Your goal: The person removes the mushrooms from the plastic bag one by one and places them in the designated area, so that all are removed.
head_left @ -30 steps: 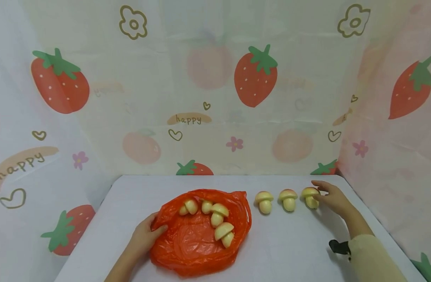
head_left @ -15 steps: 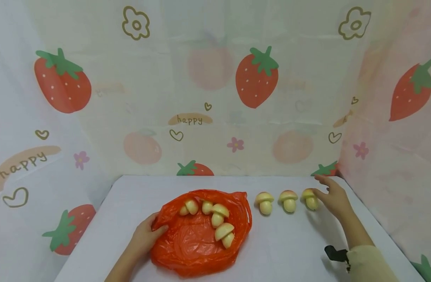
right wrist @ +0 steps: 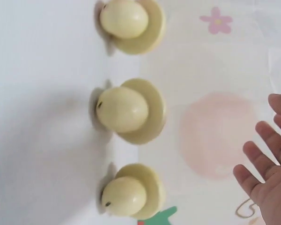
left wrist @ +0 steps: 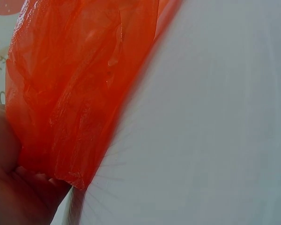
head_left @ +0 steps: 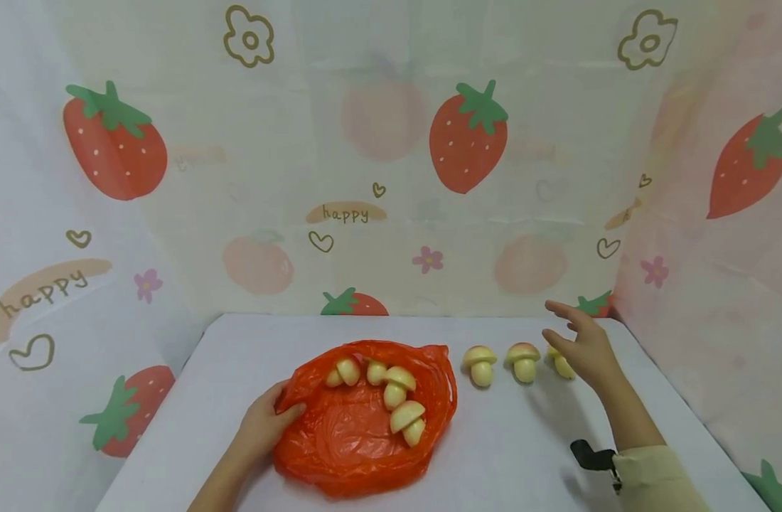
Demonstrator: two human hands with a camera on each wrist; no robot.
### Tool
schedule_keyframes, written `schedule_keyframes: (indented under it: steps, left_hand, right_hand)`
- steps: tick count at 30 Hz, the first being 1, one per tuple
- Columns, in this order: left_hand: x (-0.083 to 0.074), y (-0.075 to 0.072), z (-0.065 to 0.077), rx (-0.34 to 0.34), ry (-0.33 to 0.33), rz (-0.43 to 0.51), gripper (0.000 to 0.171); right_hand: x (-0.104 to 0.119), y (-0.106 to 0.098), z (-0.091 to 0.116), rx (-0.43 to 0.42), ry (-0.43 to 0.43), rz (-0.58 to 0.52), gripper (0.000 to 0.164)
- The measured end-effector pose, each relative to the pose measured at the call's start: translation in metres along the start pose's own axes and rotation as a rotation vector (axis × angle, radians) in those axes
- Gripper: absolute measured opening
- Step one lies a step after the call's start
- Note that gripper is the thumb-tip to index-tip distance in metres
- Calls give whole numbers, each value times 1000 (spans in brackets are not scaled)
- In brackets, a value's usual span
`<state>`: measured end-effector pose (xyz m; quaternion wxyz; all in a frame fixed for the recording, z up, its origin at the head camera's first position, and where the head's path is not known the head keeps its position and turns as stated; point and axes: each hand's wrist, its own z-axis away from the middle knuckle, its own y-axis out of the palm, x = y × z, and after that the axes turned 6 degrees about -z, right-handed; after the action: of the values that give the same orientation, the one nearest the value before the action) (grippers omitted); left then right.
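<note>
My left hand (head_left: 263,423) grips the left rim of a red plastic bag (head_left: 327,469), thumb inside; the left wrist view shows the crinkled bag wall (left wrist: 79,93) against that hand (left wrist: 18,183). Several toy mushrooms lie in the bag, among them one at its right side (head_left: 408,421). Three more, the left (head_left: 479,366), middle (head_left: 523,363) and right (head_left: 560,361), stand in a row on the table. Over the right one hovers my right hand (head_left: 586,348), fingers spread and holding nothing, partly covering it. In the right wrist view the fingers (right wrist: 260,159) are apart from the mushrooms.
A white-covered table (head_left: 500,455) carries everything. Printed cloth walls (head_left: 391,178) with strawberries rise at the back and both sides. A black wrist-camera mount (head_left: 592,456) juts from my right sleeve (head_left: 656,480).
My right hand has let go of the rightmost mushroom, lifted, and drifted left over it. The left hand and bag hold their place.
</note>
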<state>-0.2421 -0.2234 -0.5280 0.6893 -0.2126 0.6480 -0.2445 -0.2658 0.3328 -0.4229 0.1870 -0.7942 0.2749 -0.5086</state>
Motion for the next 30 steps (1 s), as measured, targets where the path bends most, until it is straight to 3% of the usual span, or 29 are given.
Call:
schedule_keyframes:
  steps: [11,14,19,30]
  left_hand:
    - [-2,-2,0,-13,10,7,61]
    - [-1,0,0,-11,-2,4,62]
    - [-4,0,1,-10,-18,-2,63]
    - [-4,0,0,-10,-19,-11,62]
  right_hand:
    - [37,21,-17,92,-105,-108,54]
    - [44,27,-19,111,-85,-132,54]
    - [56,37,-21,155,-61,-136,53]
    - [88,55,-34,228,-152,-140,53]
